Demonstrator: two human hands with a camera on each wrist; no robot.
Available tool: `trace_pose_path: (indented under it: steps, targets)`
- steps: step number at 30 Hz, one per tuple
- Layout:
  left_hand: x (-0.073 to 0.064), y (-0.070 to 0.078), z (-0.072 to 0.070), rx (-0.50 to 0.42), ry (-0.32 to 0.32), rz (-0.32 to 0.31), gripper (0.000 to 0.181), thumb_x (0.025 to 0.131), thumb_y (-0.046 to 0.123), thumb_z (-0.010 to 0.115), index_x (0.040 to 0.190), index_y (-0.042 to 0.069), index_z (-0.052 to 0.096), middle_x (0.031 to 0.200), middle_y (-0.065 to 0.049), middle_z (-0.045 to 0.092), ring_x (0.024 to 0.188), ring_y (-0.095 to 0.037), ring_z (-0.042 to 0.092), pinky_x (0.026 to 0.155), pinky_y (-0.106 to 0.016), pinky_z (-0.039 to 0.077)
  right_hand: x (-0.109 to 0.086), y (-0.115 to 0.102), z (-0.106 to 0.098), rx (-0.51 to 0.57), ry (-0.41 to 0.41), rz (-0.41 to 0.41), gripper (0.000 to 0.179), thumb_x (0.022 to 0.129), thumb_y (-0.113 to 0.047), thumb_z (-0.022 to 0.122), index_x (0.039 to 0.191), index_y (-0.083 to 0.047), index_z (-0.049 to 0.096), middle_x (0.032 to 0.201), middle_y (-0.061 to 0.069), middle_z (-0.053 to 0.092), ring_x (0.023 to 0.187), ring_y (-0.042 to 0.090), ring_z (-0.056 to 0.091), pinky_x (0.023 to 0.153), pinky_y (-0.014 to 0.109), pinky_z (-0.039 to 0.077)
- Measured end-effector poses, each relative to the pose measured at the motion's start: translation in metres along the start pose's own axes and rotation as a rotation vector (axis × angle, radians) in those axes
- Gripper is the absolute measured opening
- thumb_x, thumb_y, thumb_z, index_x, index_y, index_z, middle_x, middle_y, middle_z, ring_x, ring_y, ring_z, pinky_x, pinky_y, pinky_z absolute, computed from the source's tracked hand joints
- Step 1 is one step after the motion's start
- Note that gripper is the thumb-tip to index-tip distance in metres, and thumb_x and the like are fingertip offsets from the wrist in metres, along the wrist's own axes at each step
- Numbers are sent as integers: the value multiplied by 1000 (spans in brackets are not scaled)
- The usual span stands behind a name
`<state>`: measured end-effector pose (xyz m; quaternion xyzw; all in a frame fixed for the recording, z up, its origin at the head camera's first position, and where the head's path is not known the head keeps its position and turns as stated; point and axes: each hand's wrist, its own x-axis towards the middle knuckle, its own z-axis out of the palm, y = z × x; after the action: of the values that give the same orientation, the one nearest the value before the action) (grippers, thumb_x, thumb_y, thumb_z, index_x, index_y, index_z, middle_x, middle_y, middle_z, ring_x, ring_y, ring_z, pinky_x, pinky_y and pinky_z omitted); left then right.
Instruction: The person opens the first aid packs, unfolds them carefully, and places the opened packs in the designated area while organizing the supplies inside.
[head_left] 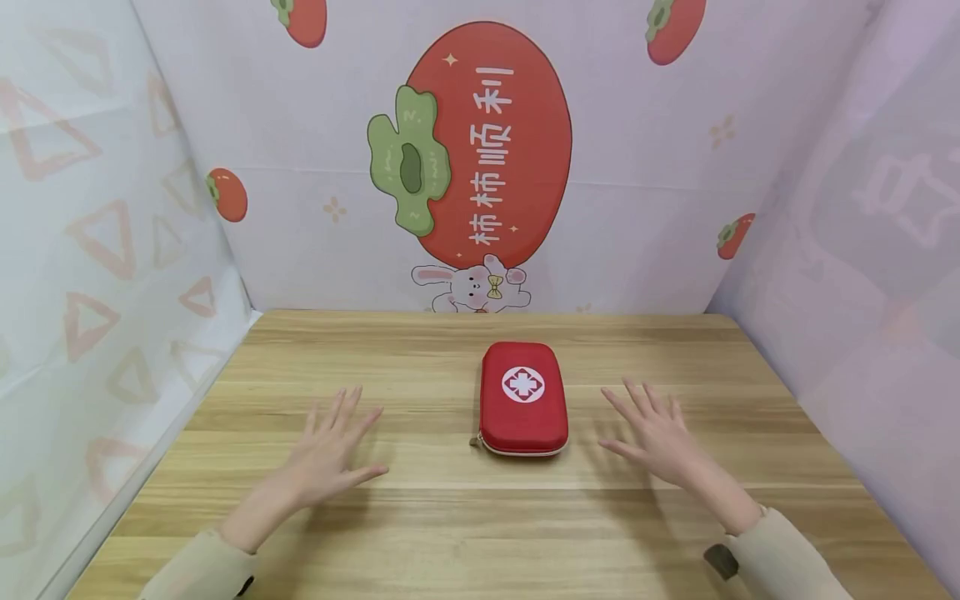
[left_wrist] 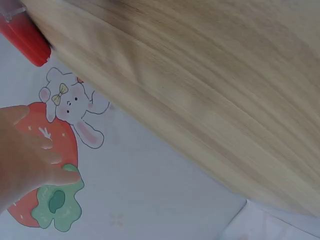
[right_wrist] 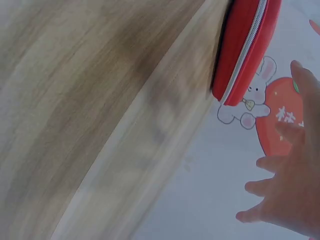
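Observation:
A red zippered first-aid case [head_left: 523,417] with a white cross emblem lies closed on the wooden table, its zipper pull at the near left corner. To the left of the case is my left hand [head_left: 326,458], fingers spread and holding nothing. My right hand [head_left: 656,437] is to the right of it, fingers also spread, apart from the case. In the right wrist view the zipper side of the case [right_wrist: 245,55] shows beyond the right hand [right_wrist: 290,170]. Only an end of the case [left_wrist: 27,40] appears in the left wrist view, above the left hand [left_wrist: 30,160].
The wooden table [head_left: 420,525] reaches back to a white cloth backdrop [head_left: 300,242] printed with persimmons and a rabbit. Cloth walls stand along the left [head_left: 97,250] and right [head_left: 862,250] sides.

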<state>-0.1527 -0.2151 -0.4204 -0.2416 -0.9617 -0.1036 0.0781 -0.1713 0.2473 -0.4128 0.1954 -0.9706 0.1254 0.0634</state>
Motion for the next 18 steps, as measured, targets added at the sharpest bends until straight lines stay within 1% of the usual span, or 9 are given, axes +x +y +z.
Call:
trace_pose_path:
  steps: [5, 11, 15, 18]
  targets:
    - [12, 10, 2, -4, -19, 33, 76, 77, 57, 53, 136, 11, 35, 145, -19, 9, 132, -37, 5, 103, -65, 3, 10, -5, 4, 22, -26, -24, 71, 77, -46, 61, 136, -17, 34, 141, 20, 22, 127, 45, 14, 99, 70, 6]
    - [27, 26, 5, -20, -11, 94, 72, 81, 53, 52, 132, 5, 39, 141, -23, 21, 129, -39, 17, 105, -62, 5, 23, -8, 9, 58, -52, -41, 68, 79, -42, 60, 136, -15, 34, 141, 19, 24, 127, 44, 18, 101, 67, 7]
    - [37, 36, 7, -48, -10, 120, 65, 82, 45, 55, 130, 3, 42, 137, -23, 29, 127, -39, 24, 106, -60, 8, 32, -10, 12, 99, -52, -67, 65, 80, -36, 62, 135, -12, 36, 140, 20, 26, 126, 43, 22, 101, 66, 11]
    - [45, 41, 12, -71, -21, 139, 59, 83, 40, 57, 127, 3, 45, 135, -21, 35, 125, -38, 29, 107, -59, 10, 40, -13, 14, 126, -43, -98, 62, 80, -31, 63, 133, -10, 39, 138, 21, 30, 124, 42, 26, 101, 65, 19]
